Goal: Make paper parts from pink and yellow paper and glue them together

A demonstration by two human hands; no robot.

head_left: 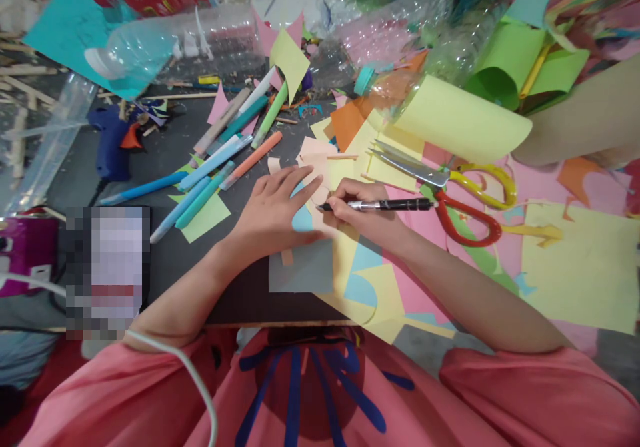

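Note:
My right hand (357, 210) is closed around a black and silver pen (395, 205), its tip pointing left and touching or just above a pale pink paper (316, 150). On that paper a faint round outline shows near the pen tip. My left hand (280, 210) lies spread over the papers, fingers apart, its thumb and index finger on either side of the pen tip. Beneath it are a light blue piece (301, 218) and a grey sheet (300, 273). Open scissors (450, 190) with red and yellow handles lie to the right of my right hand.
Several markers (250, 160) lie behind my left hand. A blue glue gun (111, 143) and a phone (117, 253) are at left. Plastic bottles (200, 43) crowd the back; a rolled yellow sheet (455, 117) and coloured papers (580, 267) cover the right.

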